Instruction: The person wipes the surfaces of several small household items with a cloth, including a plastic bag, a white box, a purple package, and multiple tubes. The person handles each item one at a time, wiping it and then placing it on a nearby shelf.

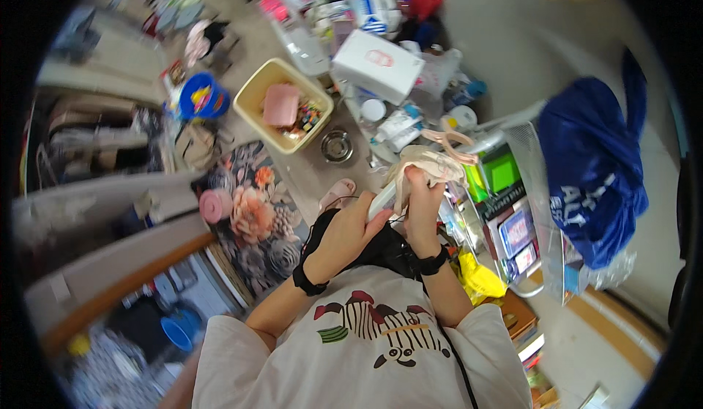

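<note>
My left hand (pixel 351 219) grips a slim white object (pixel 383 204), its thumb and fingers along the near end. What the object is cannot be made out. My right hand (pixel 422 203) pinches a cream cloth bag (pixel 428 164), with its thumb on top of the gathered fabric. The far end of the white object reaches the cloth; whether it sits inside or only against it is hidden. Just beyond the bag is a pale pink looped item (pixel 451 140). Both hands are in front of my lap, above the floor.
A wire-mesh rack (pixel 530 156) with boxes stands at right, a blue bag (pixel 593 162) hanging on it. Ahead are a cream bin (pixel 252 109), a glass bowl (pixel 336 146) and a white box (pixel 379 66) among clutter. A blue bucket (pixel 204 96) stands near a floral mat (pixel 258 217).
</note>
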The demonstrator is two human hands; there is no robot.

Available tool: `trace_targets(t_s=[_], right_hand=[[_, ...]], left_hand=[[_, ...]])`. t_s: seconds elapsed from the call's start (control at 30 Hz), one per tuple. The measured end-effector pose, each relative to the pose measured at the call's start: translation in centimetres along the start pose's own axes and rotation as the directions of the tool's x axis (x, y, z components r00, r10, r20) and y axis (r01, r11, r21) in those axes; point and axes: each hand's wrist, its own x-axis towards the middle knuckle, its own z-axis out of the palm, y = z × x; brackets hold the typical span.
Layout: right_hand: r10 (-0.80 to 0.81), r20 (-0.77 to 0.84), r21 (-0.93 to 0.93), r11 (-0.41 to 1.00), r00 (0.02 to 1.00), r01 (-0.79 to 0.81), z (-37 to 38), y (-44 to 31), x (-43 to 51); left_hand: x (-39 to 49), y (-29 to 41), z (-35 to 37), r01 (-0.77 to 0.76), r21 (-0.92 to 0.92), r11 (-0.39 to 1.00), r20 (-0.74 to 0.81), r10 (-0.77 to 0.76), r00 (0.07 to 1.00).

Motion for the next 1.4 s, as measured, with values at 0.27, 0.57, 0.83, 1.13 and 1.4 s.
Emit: trace_targets(t_s=[0.27, 0.57, 0.83, 1.13, 1.4], right_hand=[[0.054, 0.471, -0.237, 0.969, 0.881, 0.067, 4.9, 6.5, -3.9], [0.249, 0.8, -0.385, 0.911, 0.546, 0.15, 14.4, 13.3, -12.9], [0.245, 0.941, -0.313, 0.891, 0.233, 0.329, 23.0, 19.7, -25.0], [0.511, 0.855, -0.435, 0.798, -0.085, 0.418, 29.3, 30.0, -34.8], [0.712, 0.609, -0.546, 0.697, -0.351, 0.466, 38.6, 42.3, -44.9]], left_hand=[[-9.9, -3.1, -2.4, 0.266, -0.17, 0.949, -0.335, -0.309, 0.89], [-19.5, -8.5, -6.7, 0.199, -0.56, 0.805, -0.528, -0.531, 0.663], [-27.5, -15.7, -11.8, 0.15, -0.533, 0.832, -0.726, -0.542, 0.424], [-36.7, -22.3, -16.8, 0.045, -0.757, 0.652, -0.619, -0.738, 0.27], [-44.4, -30.8, -24.2, -0.191, -0.855, 0.483, -0.501, -0.863, 0.06]])
